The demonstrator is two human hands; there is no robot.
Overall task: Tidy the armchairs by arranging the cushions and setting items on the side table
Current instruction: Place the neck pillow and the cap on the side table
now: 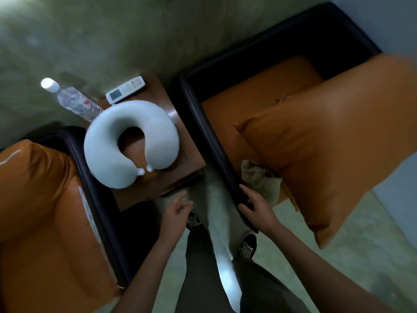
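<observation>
A white U-shaped neck pillow (pixel 106 141) lies on the brown side table (pixel 180 154) between two armchairs. A white remote (pixel 125 89) and a clear water bottle (pixel 72 100) stand at the table's far end. An orange cushion (pixel 316 154) lies tilted across the right armchair (pixel 209 132), with a beige cloth (pixel 257 177) under its near corner. The left armchair (pixel 94 184) holds another orange cushion (pixel 40 211). My left hand (pixel 178 210) hovers empty near the table's front edge. My right hand (pixel 255 207) rests on the right armchair's dark armrest, holding nothing.
My legs and black sneakers (pixel 247 245) stand on the pale floor (pixel 338 256) in front of the table. A greenish wall (pixel 112 30) lies behind the furniture. The dark chair frames close in the table on both sides.
</observation>
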